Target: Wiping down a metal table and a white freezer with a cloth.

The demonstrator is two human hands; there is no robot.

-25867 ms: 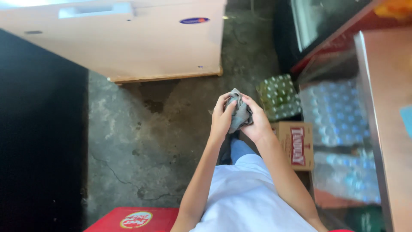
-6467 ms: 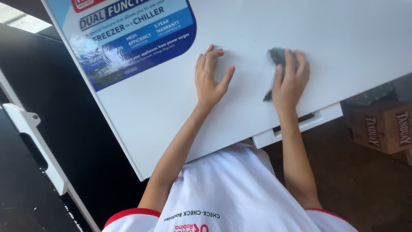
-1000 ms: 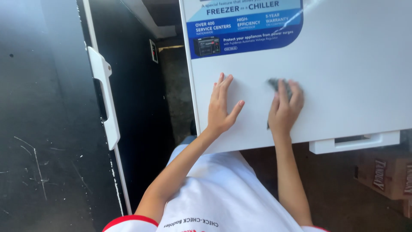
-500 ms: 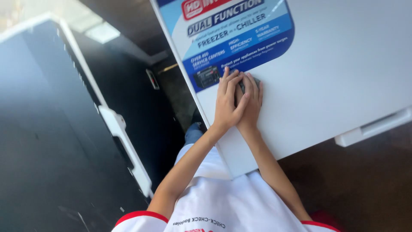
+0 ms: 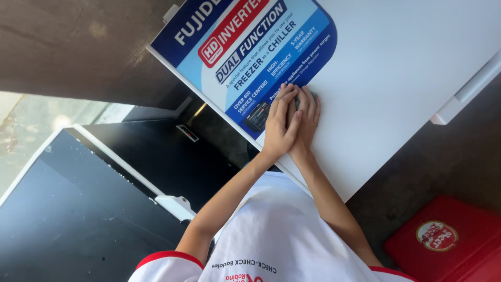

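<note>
Both of my hands rest together on the white lid of a chest freezer (image 5: 396, 68), at the lower edge of its blue sticker (image 5: 250, 57). My right hand (image 5: 309, 117) presses a grey cloth (image 5: 296, 100) flat on the lid; only a sliver of the cloth shows between the fingers. My left hand (image 5: 278, 128) lies flat, partly over the right hand, and holds nothing. My arms reach up from my white shirt (image 5: 282, 240) at the bottom of the view.
A white handle (image 5: 469, 86) sticks out from the freezer's right edge. A black cabinet with a white handle (image 5: 175, 204) stands at the left. A red crate (image 5: 449, 240) sits on the concrete floor (image 5: 443, 151) at the lower right.
A second ago my hands were apart on the bare lid, the right one on the cloth. They have come together at the sticker's edge, left over right. The view has swung around.
</note>
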